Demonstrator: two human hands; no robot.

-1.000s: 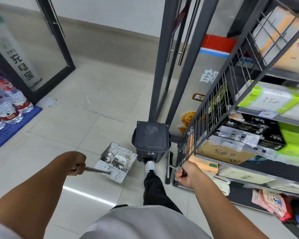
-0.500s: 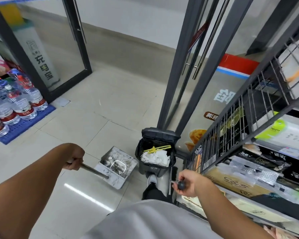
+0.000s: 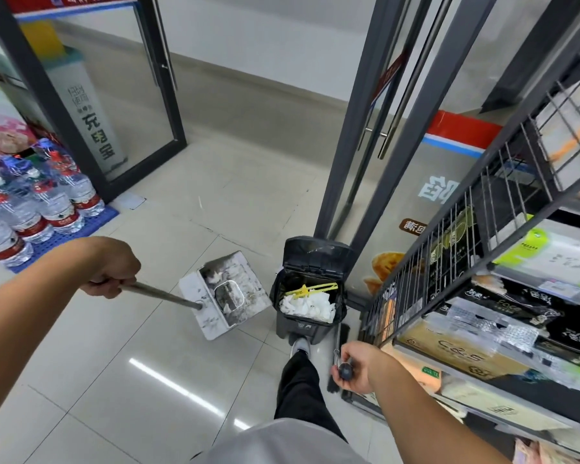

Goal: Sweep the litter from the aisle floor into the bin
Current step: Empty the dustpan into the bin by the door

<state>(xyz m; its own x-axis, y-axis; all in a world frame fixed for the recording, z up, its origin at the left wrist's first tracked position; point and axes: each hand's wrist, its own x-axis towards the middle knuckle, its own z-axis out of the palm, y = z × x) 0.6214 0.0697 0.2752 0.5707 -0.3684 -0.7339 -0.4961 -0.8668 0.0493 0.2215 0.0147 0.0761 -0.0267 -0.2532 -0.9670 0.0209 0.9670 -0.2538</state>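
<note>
Left hand (image 3: 109, 274) closed in a fist round the grey metal handle (image 3: 163, 294) of the battered white metal dustpan (image 3: 223, 293); pan held tilted just left of the bin, apparently clear of the floor, though contact cannot be confirmed; grey dust and pale scraps of litter (image 3: 228, 294) lie inside it, individual pieces too small to identify.

Small dark grey pedal bin (image 3: 310, 289) stands on the pale tiled floor (image 3: 121, 380) at the foot of a dark metal door frame (image 3: 355, 135); lid (image 3: 315, 256) raised; inside, crumpled white paper (image 3: 307, 304) and a yellow plastic strip (image 3: 310, 289); a grey shoe (image 3: 300, 344) sits at the bin's base, pedal itself hidden under it.

Right hand (image 3: 360, 366) wrapped round the black-knobbed top of a thin broom handle (image 3: 337, 343); shaft foreshortened, bristles mostly hidden, only a dark patch visible near the bin.

Wire shelf rack (image 3: 482, 262) with packaged goods at right, cut off by frame edge; bottled water (image 3: 47, 202) on a blue pallet at left, partly cropped.
</note>
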